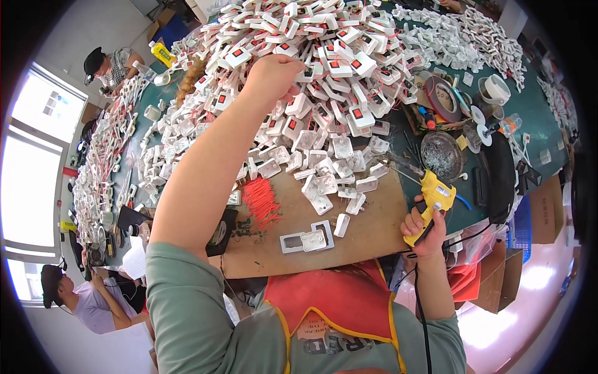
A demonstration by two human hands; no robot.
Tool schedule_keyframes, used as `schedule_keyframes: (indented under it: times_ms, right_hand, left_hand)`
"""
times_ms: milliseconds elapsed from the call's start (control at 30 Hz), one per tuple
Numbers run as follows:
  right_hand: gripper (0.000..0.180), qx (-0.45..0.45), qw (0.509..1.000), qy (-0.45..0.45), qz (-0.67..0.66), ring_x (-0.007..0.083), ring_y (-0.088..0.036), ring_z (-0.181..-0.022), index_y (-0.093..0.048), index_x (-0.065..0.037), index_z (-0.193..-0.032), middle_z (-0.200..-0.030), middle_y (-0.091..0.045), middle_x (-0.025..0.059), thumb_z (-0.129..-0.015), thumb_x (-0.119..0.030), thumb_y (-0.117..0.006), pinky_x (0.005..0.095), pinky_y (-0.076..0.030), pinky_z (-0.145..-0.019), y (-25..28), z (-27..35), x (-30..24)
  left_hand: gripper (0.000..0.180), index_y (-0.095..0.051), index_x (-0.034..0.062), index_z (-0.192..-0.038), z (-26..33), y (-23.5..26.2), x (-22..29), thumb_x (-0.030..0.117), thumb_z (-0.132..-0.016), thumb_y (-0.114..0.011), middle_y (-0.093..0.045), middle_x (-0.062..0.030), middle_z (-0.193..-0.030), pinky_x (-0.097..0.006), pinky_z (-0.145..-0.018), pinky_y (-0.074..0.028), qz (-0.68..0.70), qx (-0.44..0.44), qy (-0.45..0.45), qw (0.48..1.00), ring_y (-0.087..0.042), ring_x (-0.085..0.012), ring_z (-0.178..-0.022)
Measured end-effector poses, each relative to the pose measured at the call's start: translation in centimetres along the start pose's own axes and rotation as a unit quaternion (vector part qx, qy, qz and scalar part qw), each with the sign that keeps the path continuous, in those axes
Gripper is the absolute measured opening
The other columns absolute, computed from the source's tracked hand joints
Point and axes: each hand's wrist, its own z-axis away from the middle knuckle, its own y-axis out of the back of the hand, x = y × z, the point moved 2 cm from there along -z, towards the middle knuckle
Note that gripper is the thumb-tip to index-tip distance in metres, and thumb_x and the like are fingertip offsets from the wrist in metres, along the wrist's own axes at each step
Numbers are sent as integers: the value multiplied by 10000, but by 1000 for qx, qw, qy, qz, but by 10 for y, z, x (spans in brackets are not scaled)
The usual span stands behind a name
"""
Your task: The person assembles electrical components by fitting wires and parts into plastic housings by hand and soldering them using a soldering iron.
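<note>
Far across the counter (536,118), my left hand (272,73) reaches into the heap of white switch parts (324,75), fingers curled on one, though I cannot tell if it is grasped. My right hand (425,232) clenches one yellow soldering gun (431,201). I judge lifting a single piece cleanly works best. Uncountable parts; one red wire bundle (261,202).

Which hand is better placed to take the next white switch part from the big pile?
Left. The left hand is already stretched onto the pile of white switch parts, while the right hand is at the board's edge, closed around the yellow soldering gun.
</note>
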Motion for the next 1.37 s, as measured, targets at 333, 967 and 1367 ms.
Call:
schedule_keyframes:
  times_ms: [333, 967, 1367]
  right_hand:
    - [508, 2, 1000, -9, 1, 140, -446, -594, -492, -53, -1272, -664, -441, 3, -947, -438, -562, 325, -388, -616, 2, -1, 0]
    - [539, 4, 1000, -10, 9, 140, -458, -590, -488, -35, -1274, -661, -451, 3, -937, -447, -573, 319, -396, -619, 4, 1, 1]
    - [564, 0, 1000, -21, 10, 147, -468, -592, -474, -37, -1298, -656, -455, 2, -928, -447, -591, 324, -405, -622, 6, 2, 1]
  left_hand:
    - [546, -532, -61, -1240, -10, -11, 9, 332, -896, -689, -601, -129, -1048, -307, -516, -527, -25, -36, 84, 995, -654, -202, -689]
    - [235, -623, -46, -1052, -19, -17, 1, 85, -870, -695, -650, -146, -971, -373, -588, -595, 96, -9, 131, 987, -684, -253, -692]
    - [230, -616, 60, -1070, 7, 17, -13, 125, -874, -717, -670, -82, -940, -314, -529, -513, 81, 28, 208, 974, -663, -186, -661]
